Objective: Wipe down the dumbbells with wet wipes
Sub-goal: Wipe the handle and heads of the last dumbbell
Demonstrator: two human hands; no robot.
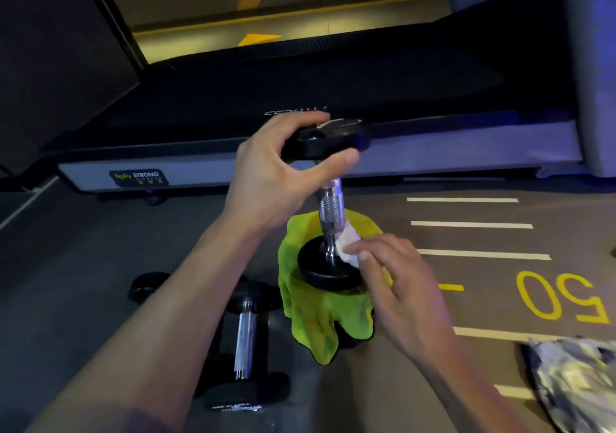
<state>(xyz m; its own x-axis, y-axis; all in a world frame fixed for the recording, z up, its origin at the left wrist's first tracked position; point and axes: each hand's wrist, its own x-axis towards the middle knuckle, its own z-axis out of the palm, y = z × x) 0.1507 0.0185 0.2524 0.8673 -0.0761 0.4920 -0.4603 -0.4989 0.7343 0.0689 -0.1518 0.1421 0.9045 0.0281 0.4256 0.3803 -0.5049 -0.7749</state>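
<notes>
Head view, centre of frame: upright dumbbell (330,205), black end plates, knurled chrome handle, lower plate standing on a lime-green cloth (310,316) spread on the floor. Left hand (276,172) grips the upper plate, fingers over the top, thumb under the rim. Right hand (396,279) pinches a white wet wipe (346,249) against the handle's base, just above the lower plate. Lower left: second dumbbell (245,349) lying on the floor, partly behind the left forearm. Upper frame: treadmill (433,152). Lower right corner: crinkled foil packet (573,382), blurred.
</notes>
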